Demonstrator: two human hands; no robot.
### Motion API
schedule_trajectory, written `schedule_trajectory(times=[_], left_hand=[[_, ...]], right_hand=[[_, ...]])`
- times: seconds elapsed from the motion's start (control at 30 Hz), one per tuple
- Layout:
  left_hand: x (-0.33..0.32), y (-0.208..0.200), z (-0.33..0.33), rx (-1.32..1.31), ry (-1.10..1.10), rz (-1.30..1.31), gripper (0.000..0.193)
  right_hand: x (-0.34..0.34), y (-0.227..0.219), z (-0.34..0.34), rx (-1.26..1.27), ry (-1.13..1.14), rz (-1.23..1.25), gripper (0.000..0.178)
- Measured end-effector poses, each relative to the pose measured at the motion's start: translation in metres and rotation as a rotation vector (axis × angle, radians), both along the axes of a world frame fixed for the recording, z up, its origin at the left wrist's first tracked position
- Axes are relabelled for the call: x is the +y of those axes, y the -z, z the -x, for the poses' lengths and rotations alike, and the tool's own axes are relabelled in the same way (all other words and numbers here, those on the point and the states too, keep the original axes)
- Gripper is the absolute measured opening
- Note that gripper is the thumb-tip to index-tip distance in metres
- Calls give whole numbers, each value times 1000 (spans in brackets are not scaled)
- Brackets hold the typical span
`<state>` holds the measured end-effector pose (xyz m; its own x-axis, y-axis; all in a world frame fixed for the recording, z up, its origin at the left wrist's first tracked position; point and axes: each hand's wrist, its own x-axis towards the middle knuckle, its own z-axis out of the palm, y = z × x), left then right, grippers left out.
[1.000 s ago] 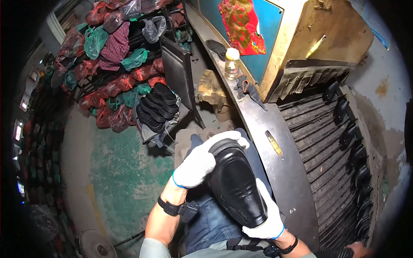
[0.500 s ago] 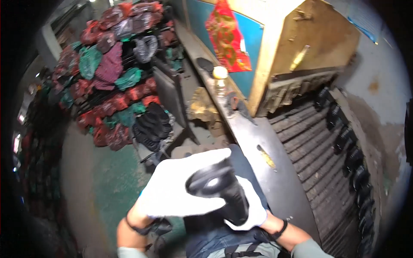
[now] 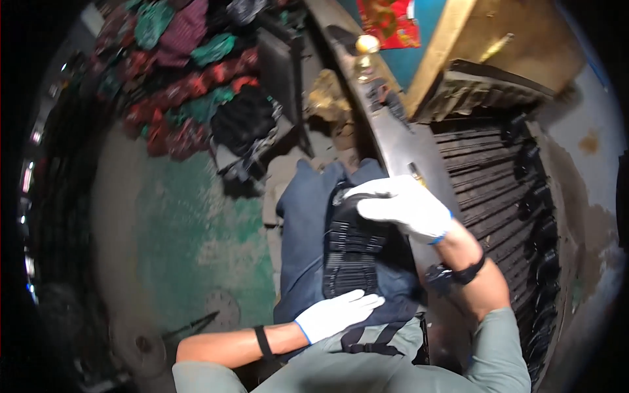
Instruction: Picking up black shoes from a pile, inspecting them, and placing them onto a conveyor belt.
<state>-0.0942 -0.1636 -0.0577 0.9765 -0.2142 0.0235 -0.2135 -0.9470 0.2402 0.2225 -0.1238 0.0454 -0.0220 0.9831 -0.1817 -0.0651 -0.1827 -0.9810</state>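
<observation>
A black shoe [image 3: 352, 262] lies across my lap with its ridged sole facing up. My left hand [image 3: 337, 316], in a white glove, rests palm down at the shoe's near end, fingers stretched out flat. At the far end my gloved right hand [image 3: 406, 206] reaches in from the right, thumb and fingers bent around the edge of the shoe. The fingertips are slightly blurred against the dark shoe. Under it are my dark blue trousers [image 3: 301, 229].
On the right runs a metal bench [image 3: 404, 147] holding a yellow-capped bottle [image 3: 365, 59] and a small yellow-handled tool [image 3: 417, 173]. Beyond it is a ribbed rack [image 3: 485, 190] edged with dark shoes. Piled red and green bags [image 3: 190, 85] stand at the far left.
The shoe was held up in both hands; now it lies sole up on my lap. My left hand has moved down to its near end, my right to its far end. The view has tilted downward.
</observation>
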Motion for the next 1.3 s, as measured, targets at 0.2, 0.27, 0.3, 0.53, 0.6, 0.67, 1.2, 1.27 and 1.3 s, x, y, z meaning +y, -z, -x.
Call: schedule_trajectory(times=[0.2, 0.27, 0.3, 0.53, 0.6, 0.67, 1.2, 1.27, 1.3], left_hand=[[-43, 33, 10, 337, -332, 606, 56], [-48, 31, 8, 358, -583, 1276, 55], [-45, 25, 8, 317, -517, 1124, 55], [53, -72, 0, 34, -430, 646, 51], [80, -90, -15, -303, -604, 710, 57], [104, -98, -28, -344, -471, 763, 58], [161, -109, -69, 162, -1257, 1068, 68], [174, -112, -69, 425, -1355, 1052, 78], [176, -112, -69, 366, -1272, 1027, 80]], right_hand=[[-55, -126, 26, -499, -822, -529, 51], [-66, -118, 43, -483, -678, -685, 51], [-64, -104, 44, -583, -637, -632, 52], [-39, -26, 23, -587, -561, -482, 54], [-42, -25, 20, -493, -472, -450, 58], [-44, -23, 20, -400, -402, -330, 61], [-15, -1, 31, -290, 328, 361, 72], [-13, 2, 25, -195, 380, 523, 85], [-14, 3, 24, -406, 318, 582, 89]])
